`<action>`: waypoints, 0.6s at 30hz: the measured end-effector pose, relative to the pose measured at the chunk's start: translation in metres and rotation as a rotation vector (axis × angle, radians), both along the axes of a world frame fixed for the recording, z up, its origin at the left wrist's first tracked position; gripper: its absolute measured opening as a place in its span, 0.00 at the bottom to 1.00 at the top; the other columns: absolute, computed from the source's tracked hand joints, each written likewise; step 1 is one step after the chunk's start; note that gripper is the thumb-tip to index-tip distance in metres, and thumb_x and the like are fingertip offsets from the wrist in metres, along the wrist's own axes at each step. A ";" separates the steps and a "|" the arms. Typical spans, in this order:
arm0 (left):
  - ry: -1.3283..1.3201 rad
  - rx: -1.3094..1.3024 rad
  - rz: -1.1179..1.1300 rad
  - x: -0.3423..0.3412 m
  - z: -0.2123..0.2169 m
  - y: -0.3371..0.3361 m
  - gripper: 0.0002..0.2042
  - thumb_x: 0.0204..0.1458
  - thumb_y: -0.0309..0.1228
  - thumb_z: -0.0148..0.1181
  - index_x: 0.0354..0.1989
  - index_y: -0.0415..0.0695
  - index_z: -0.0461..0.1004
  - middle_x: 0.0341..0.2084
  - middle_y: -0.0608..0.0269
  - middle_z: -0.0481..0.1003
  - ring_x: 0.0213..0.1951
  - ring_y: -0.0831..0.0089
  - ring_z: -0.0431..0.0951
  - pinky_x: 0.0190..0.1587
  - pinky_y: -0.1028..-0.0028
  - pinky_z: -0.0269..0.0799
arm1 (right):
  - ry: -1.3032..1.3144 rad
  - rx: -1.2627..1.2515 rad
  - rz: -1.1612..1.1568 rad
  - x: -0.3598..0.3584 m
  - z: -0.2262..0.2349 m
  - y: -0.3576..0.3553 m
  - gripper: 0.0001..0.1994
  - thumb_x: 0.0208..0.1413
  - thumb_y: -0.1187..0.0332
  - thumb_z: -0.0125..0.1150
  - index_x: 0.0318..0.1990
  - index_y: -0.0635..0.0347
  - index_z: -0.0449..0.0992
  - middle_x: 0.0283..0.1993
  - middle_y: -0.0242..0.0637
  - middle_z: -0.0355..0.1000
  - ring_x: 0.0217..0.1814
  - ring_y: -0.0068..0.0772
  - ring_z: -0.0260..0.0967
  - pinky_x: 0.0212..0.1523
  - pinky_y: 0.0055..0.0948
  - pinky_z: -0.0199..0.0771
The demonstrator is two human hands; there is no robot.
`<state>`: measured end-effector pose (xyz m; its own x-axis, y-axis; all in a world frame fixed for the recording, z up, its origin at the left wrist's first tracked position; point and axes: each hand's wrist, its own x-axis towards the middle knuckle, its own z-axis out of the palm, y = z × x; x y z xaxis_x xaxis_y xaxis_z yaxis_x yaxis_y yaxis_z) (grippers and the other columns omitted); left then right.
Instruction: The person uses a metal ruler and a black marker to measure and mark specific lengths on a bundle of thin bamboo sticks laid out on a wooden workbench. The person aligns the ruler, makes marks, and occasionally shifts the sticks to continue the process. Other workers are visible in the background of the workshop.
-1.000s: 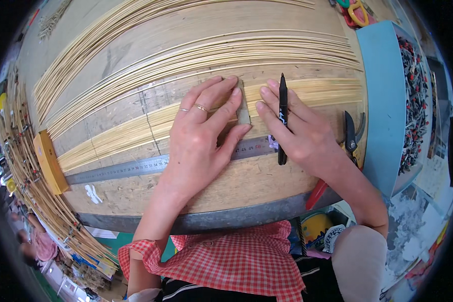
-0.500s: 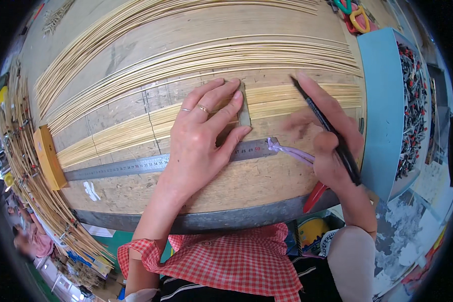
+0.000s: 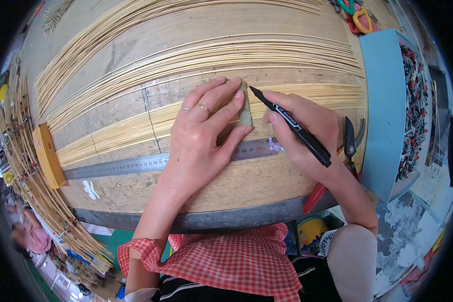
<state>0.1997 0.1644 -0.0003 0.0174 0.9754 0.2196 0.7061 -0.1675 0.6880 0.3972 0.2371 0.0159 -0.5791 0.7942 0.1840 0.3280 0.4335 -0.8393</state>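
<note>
My left hand point(image 3: 204, 118) holds a flat grey strip point(image 3: 245, 103) across a row of thin pale sticks point(image 3: 307, 95), thumb at its near end and fingertips at its far end. The row of sticks runs under the hand and bears dark cross lines on the left. In my right hand point(image 3: 307, 133) is a black marker point(image 3: 302, 131), its tip just right of the strip's far end; whether it touches a stick I cannot tell. A steel ruler point(image 3: 121, 166) lies along the near side of the sticks, partly beneath my left hand.
A yellow block point(image 3: 49, 157) stands at the sticks' left ends. Farther off lie more stick bundles point(image 3: 226, 55). Red-handled pruning shears point(image 3: 350, 143) rest beside my right wrist. A blue box point(image 3: 382, 100) of small clips stands at the right; coloured-handled scissors point(image 3: 360, 20) lie behind it.
My right hand has moved left and turned, bringing the marker's tip close to the strip. The shears beside it now show more. My left hand has stayed in place.
</note>
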 end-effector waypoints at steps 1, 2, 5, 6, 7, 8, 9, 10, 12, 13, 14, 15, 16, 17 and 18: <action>-0.003 0.002 0.000 0.000 0.000 0.000 0.26 0.42 0.26 0.76 0.54 0.44 0.81 0.60 0.58 0.76 0.64 0.53 0.72 0.65 0.59 0.70 | 0.004 0.013 0.009 0.000 -0.001 0.000 0.15 0.57 0.78 0.64 0.53 0.66 0.78 0.35 0.42 0.80 0.34 0.32 0.80 0.36 0.28 0.78; -0.007 0.002 0.000 -0.001 0.000 0.000 0.26 0.42 0.26 0.76 0.54 0.44 0.81 0.60 0.58 0.76 0.64 0.53 0.72 0.65 0.59 0.70 | 0.008 0.026 0.018 -0.001 -0.001 0.000 0.15 0.58 0.79 0.63 0.53 0.67 0.79 0.34 0.40 0.81 0.33 0.27 0.79 0.36 0.25 0.78; -0.017 0.003 -0.001 -0.001 0.000 -0.001 0.26 0.43 0.26 0.76 0.55 0.44 0.81 0.60 0.58 0.76 0.64 0.52 0.72 0.65 0.59 0.69 | 0.001 0.031 0.044 -0.003 -0.001 0.001 0.16 0.57 0.79 0.63 0.53 0.67 0.78 0.35 0.41 0.80 0.32 0.28 0.79 0.34 0.25 0.77; -0.017 0.003 -0.003 -0.002 0.000 -0.001 0.26 0.43 0.26 0.76 0.55 0.44 0.81 0.60 0.57 0.76 0.64 0.52 0.72 0.65 0.59 0.69 | 0.007 0.033 0.045 -0.003 -0.002 0.001 0.16 0.57 0.80 0.63 0.53 0.67 0.78 0.35 0.41 0.80 0.32 0.29 0.78 0.34 0.26 0.76; -0.017 0.004 -0.005 -0.002 0.000 -0.001 0.26 0.43 0.26 0.76 0.55 0.45 0.81 0.60 0.57 0.76 0.64 0.52 0.72 0.65 0.59 0.69 | 0.013 0.036 0.047 -0.004 -0.003 0.000 0.16 0.57 0.80 0.63 0.53 0.67 0.78 0.35 0.41 0.80 0.31 0.29 0.78 0.33 0.26 0.76; -0.015 0.005 -0.005 -0.002 -0.001 -0.002 0.26 0.43 0.26 0.75 0.55 0.44 0.81 0.60 0.57 0.76 0.64 0.52 0.72 0.65 0.58 0.69 | 0.019 0.038 0.048 -0.004 -0.003 -0.001 0.16 0.57 0.80 0.63 0.53 0.67 0.78 0.35 0.41 0.80 0.31 0.30 0.78 0.33 0.26 0.76; -0.012 0.007 -0.003 -0.003 -0.001 -0.003 0.26 0.43 0.26 0.75 0.55 0.44 0.80 0.60 0.57 0.76 0.64 0.52 0.72 0.65 0.58 0.69 | 0.008 0.043 0.053 -0.004 -0.003 -0.001 0.16 0.56 0.79 0.64 0.53 0.66 0.78 0.35 0.43 0.79 0.31 0.35 0.78 0.33 0.29 0.77; -0.010 0.008 -0.002 -0.003 -0.001 -0.003 0.26 0.43 0.26 0.75 0.55 0.44 0.80 0.60 0.57 0.76 0.64 0.52 0.72 0.65 0.58 0.69 | -0.003 0.047 0.059 -0.004 -0.001 -0.001 0.15 0.56 0.79 0.65 0.52 0.65 0.78 0.35 0.45 0.79 0.32 0.39 0.79 0.33 0.32 0.77; -0.018 0.011 -0.009 -0.003 -0.001 -0.003 0.26 0.43 0.26 0.75 0.55 0.44 0.80 0.60 0.57 0.76 0.63 0.52 0.72 0.65 0.58 0.69 | -0.029 0.040 0.063 -0.002 0.001 -0.004 0.15 0.55 0.78 0.66 0.51 0.64 0.78 0.35 0.46 0.78 0.32 0.43 0.79 0.32 0.35 0.78; -0.022 0.014 -0.012 -0.002 -0.001 -0.003 0.26 0.43 0.26 0.75 0.55 0.44 0.80 0.60 0.57 0.76 0.63 0.52 0.72 0.65 0.58 0.69 | -0.044 0.027 0.061 0.000 0.003 -0.008 0.15 0.54 0.79 0.66 0.50 0.64 0.78 0.34 0.45 0.78 0.31 0.43 0.79 0.32 0.36 0.77; -0.024 0.014 -0.014 -0.001 -0.001 -0.003 0.26 0.43 0.26 0.75 0.56 0.45 0.80 0.60 0.57 0.76 0.63 0.51 0.72 0.65 0.58 0.69 | -0.059 0.015 0.060 0.003 0.005 -0.010 0.15 0.54 0.79 0.67 0.50 0.64 0.78 0.33 0.44 0.78 0.30 0.43 0.78 0.31 0.36 0.77; -0.025 0.015 -0.017 0.000 -0.002 -0.002 0.26 0.43 0.26 0.75 0.56 0.45 0.80 0.60 0.57 0.75 0.63 0.51 0.72 0.65 0.58 0.69 | -0.050 0.040 0.060 0.005 0.004 -0.013 0.15 0.53 0.79 0.67 0.49 0.63 0.78 0.33 0.44 0.78 0.30 0.43 0.78 0.30 0.36 0.77; -0.026 0.016 -0.021 0.002 -0.002 -0.002 0.27 0.43 0.26 0.75 0.56 0.45 0.80 0.60 0.57 0.75 0.63 0.51 0.72 0.65 0.58 0.69 | -0.042 0.064 0.060 0.009 0.001 -0.015 0.15 0.53 0.79 0.67 0.49 0.63 0.78 0.32 0.44 0.77 0.30 0.43 0.78 0.30 0.36 0.77; -0.030 0.019 -0.021 0.005 -0.003 -0.001 0.27 0.43 0.26 0.75 0.56 0.45 0.80 0.61 0.56 0.75 0.63 0.51 0.72 0.65 0.57 0.69 | -0.035 0.090 0.060 0.013 0.000 -0.016 0.15 0.52 0.79 0.68 0.48 0.63 0.78 0.32 0.43 0.77 0.29 0.43 0.78 0.29 0.36 0.76; -0.032 0.021 -0.022 0.005 -0.003 0.000 0.27 0.43 0.26 0.75 0.56 0.44 0.80 0.61 0.56 0.75 0.63 0.51 0.72 0.65 0.57 0.69 | -0.030 0.074 0.058 0.015 0.001 -0.018 0.15 0.51 0.79 0.68 0.48 0.63 0.79 0.32 0.43 0.77 0.30 0.43 0.78 0.29 0.36 0.76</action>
<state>0.2051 0.1648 -0.0035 0.0311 0.9700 0.2413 0.6796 -0.1976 0.7065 0.4119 0.2194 0.0165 -0.6299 0.7439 0.2230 0.3249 0.5132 -0.7944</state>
